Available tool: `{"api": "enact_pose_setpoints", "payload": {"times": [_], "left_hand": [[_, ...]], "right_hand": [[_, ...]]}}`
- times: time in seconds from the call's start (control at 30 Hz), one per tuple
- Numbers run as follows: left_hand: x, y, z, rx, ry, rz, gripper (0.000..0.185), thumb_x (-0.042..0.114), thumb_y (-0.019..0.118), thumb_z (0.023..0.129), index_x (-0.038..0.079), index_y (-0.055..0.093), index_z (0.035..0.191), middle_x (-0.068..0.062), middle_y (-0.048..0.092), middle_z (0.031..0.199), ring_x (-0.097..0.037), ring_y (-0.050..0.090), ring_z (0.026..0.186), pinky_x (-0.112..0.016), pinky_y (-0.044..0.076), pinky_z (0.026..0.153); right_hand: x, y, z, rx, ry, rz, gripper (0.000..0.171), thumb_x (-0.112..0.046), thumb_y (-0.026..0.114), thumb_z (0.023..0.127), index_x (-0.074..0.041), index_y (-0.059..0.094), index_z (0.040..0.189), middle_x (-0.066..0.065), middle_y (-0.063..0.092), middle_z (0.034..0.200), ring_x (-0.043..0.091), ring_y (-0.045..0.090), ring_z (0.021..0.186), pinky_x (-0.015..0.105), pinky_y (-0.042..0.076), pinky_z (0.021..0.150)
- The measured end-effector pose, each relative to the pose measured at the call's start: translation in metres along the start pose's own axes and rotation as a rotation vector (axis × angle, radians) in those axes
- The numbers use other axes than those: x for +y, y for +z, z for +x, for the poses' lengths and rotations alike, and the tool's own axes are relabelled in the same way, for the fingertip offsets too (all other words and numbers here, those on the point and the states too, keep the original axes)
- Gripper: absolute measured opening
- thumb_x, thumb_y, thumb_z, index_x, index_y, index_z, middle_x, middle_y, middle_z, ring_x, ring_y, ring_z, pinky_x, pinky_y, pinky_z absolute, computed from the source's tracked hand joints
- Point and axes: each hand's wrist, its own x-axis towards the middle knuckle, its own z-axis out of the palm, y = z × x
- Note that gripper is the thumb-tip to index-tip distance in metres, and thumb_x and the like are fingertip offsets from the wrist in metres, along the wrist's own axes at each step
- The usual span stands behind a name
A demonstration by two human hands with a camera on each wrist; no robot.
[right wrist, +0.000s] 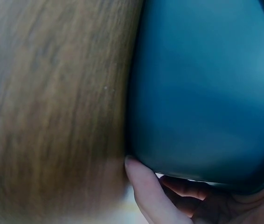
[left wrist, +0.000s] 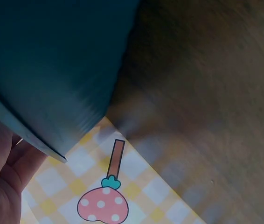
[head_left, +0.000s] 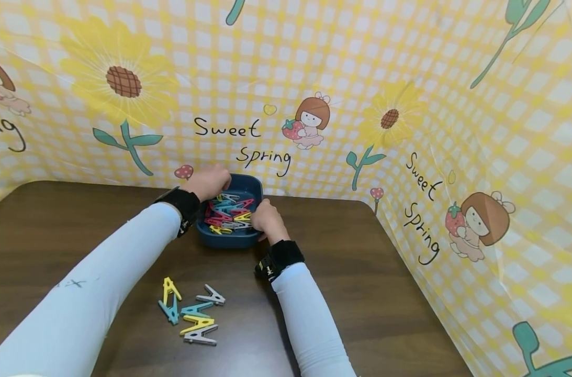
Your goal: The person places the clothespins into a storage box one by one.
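A dark blue plastic basin (head_left: 226,241) stands near the back edge of the table, holding many small clothespins (head_left: 229,212) in pink, yellow, teal and grey. My left hand (head_left: 208,181) grips its far left rim. On the opposite side, my right hand (head_left: 269,219) holds the right wall. The left wrist view shows the basin's side (left wrist: 52,70) with fingers (left wrist: 27,161) at its rim. In the right wrist view, fingers (right wrist: 150,189) curl against the basin wall (right wrist: 202,93), low down near the tabletop.
Nearer the front lie several loose clothespins: a yellow clothespin (head_left: 171,289), a teal clothespin (head_left: 172,312) and a grey clothespin (head_left: 212,296) among them. A yellow-checked cloth (head_left: 248,68) with printed flowers rises behind and to the right of the brown wooden table (head_left: 361,293).
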Motion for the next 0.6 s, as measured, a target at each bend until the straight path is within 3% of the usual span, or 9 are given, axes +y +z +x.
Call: {"api": "enact_pose_setpoints", "payload": {"times": [0.07, 0.13, 0.2, 0.3, 0.4, 0.6], "left_hand": [[0.004, -0.004, -0.004, -0.012, -0.003, -0.022, 0.044, -0.019, 0.053, 0.087, 0.017, 0.037, 0.066, -0.001, 0.026, 0.072, -0.020, 0.022, 0.065, -0.034, 0.022, 0.060], [0.001, -0.002, -0.003, -0.005, -0.011, -0.014, 0.041, -0.017, 0.055, 0.089, 0.016, 0.042, 0.067, -0.002, 0.033, 0.071, -0.020, 0.027, 0.065, -0.035, 0.026, 0.060], [-0.001, -0.003, -0.004, 0.012, -0.015, 0.006, 0.033, -0.014, 0.060, 0.090, 0.013, 0.057, 0.071, -0.004, 0.051, 0.073, -0.020, 0.043, 0.066, -0.035, 0.039, 0.060], [-0.004, -0.003, -0.005, 0.039, -0.022, 0.030, 0.021, -0.008, 0.068, 0.090, 0.011, 0.077, 0.091, -0.009, 0.076, 0.095, -0.025, 0.068, 0.084, -0.043, 0.059, 0.075], [0.001, -0.007, -0.011, 0.047, -0.013, 0.036, 0.017, -0.005, 0.070, 0.090, 0.007, 0.079, 0.099, -0.014, 0.079, 0.104, -0.031, 0.074, 0.095, -0.052, 0.062, 0.086], [0.006, -0.014, -0.020, 0.057, 0.002, 0.005, 0.013, 0.001, 0.071, 0.095, 0.002, 0.078, 0.106, -0.020, 0.078, 0.110, -0.036, 0.073, 0.102, -0.054, 0.060, 0.093]], "right_hand": [[-0.001, 0.002, 0.005, 0.003, 0.015, -0.019, 0.060, -0.021, 0.059, 0.111, -0.009, 0.033, 0.164, 0.026, 0.056, 0.152, 0.038, 0.074, 0.099, 0.045, 0.067, 0.060], [-0.001, 0.003, 0.005, 0.007, 0.017, -0.019, 0.059, -0.022, 0.060, 0.111, -0.009, 0.034, 0.163, 0.026, 0.057, 0.151, 0.038, 0.074, 0.100, 0.044, 0.067, 0.060], [-0.001, 0.000, -0.001, -0.008, 0.009, 0.017, 0.058, -0.022, 0.059, 0.112, -0.009, 0.034, 0.163, 0.028, 0.056, 0.151, 0.039, 0.074, 0.102, 0.045, 0.067, 0.060], [-0.001, -0.002, -0.011, -0.002, -0.007, 0.026, 0.057, -0.020, 0.060, 0.112, -0.009, 0.035, 0.163, 0.027, 0.058, 0.149, 0.040, 0.073, 0.107, 0.044, 0.068, 0.063], [-0.002, -0.003, -0.017, 0.004, -0.006, 0.013, 0.059, -0.020, 0.059, 0.113, -0.010, 0.034, 0.165, 0.026, 0.057, 0.152, 0.039, 0.073, 0.111, 0.042, 0.068, 0.065], [-0.001, -0.004, -0.020, 0.012, -0.010, 0.007, 0.061, -0.019, 0.060, 0.112, -0.012, 0.032, 0.166, 0.024, 0.056, 0.154, 0.039, 0.072, 0.116, 0.041, 0.068, 0.064]]}}
